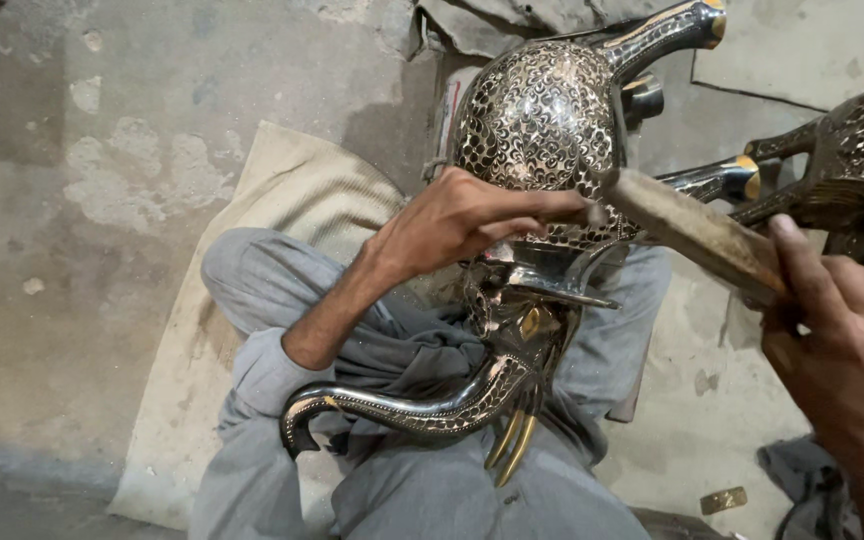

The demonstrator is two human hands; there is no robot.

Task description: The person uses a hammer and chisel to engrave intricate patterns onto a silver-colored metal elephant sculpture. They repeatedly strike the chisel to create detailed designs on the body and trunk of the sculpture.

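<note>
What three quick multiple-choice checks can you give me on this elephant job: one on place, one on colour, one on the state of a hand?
1. Where does the metal elephant rest?
A. On the person's lap
B. On a shelf
C. In a box

2. What colour are the tusks?
A. Red
B. Gold
C. White

3. What is the right hand doing?
A. Lying flat on the floor
B. Hanging open in the air
C. Gripping a wooden handle

Answers:
1 A, the figure lies upside down across the grey-clothed legs, trunk curling over the lap.
2 B, both tusks shine gold beside the dark patterned trunk.
3 C, its fingers close round the near end of the handle, while the left hand pinches a small tool against the elephant's body.
</note>
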